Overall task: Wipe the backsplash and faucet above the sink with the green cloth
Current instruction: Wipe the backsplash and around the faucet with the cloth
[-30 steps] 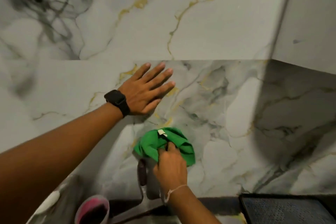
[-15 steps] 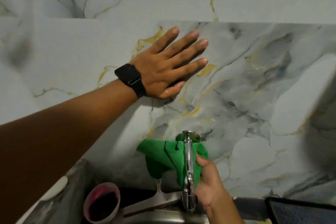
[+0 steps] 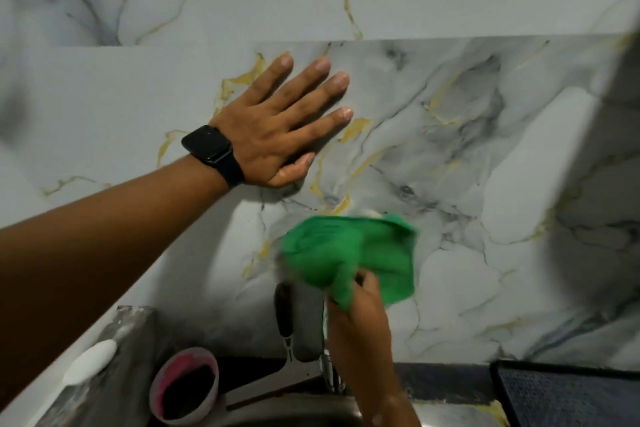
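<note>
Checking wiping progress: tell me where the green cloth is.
In the head view, the green cloth is low centre in front of the marble backsplash, gripped by the right hand, below the flat left hand.

The left wrist carries a black smartwatch (image 3: 207,146) with a glossy, rounded-rectangular face (the screen is dark). Its matte black strap (image 3: 231,172) wraps the wrist just behind the left hand (image 3: 273,135), whose four visible fingernails are trimmed short. The left forearm (image 3: 104,236) is bare along its whole visible length, from the strap to the frame edge. The right hand (image 3: 360,319) and right forearm (image 3: 384,392) are likewise uncovered, with the finger outlines softened by motion blur.
</note>
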### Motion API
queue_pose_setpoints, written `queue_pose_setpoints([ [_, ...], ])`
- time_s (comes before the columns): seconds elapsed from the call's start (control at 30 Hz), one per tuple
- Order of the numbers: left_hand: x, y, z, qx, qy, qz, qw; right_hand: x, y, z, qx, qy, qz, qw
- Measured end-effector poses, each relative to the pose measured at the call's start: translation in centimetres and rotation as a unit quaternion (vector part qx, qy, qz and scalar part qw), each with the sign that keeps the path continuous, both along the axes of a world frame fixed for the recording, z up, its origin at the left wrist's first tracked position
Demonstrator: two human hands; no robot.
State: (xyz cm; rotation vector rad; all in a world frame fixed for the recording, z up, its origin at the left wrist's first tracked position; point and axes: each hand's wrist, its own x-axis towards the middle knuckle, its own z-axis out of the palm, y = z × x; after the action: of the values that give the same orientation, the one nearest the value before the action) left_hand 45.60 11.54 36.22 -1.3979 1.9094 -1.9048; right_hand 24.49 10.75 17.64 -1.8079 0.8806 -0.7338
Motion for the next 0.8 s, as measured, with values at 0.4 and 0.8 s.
queue_pose_setpoints([
  [0.4,0.1,0.3,-0.1,0.013,0.028,-0.014,0.999,7.4,2.1,4.9,-0.443,0.639,0.076,0.624],
  [0.8,0.3,-0.1,0.0,-0.004,0.024,-0.031,0.999,0.2,-2.3,0.2,0.394,-0.200,0.112,0.890],
])
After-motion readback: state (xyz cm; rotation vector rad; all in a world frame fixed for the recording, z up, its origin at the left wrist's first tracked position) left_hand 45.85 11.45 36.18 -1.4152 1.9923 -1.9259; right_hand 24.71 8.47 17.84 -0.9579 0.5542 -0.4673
